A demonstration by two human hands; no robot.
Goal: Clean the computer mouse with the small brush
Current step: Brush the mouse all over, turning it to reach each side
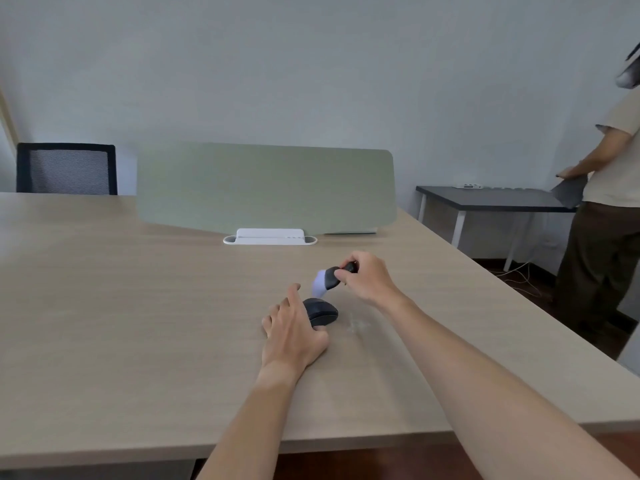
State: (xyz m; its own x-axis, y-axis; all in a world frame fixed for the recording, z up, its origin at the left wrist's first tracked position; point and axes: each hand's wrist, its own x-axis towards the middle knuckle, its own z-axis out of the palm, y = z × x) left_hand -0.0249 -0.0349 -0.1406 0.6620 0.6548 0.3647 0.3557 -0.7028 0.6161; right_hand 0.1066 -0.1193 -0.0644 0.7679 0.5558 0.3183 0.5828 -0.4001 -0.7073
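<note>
A black computer mouse [322,311] lies on the wooden desk [138,306]. My left hand [292,329] rests against its left side, thumb under the near edge and fingers spread along it. My right hand [367,278] holds a small brush [327,280] by its black handle, just above and behind the mouse. The brush's pale bristles point down and left toward the top of the mouse, a short gap above it.
A green divider panel [266,187] in a white stand [270,237] crosses the desk's far side. A faint smear [358,325] marks the desk right of the mouse. A black chair [65,168] stands far left. A person [602,209] stands by a dark side table [485,199] at right.
</note>
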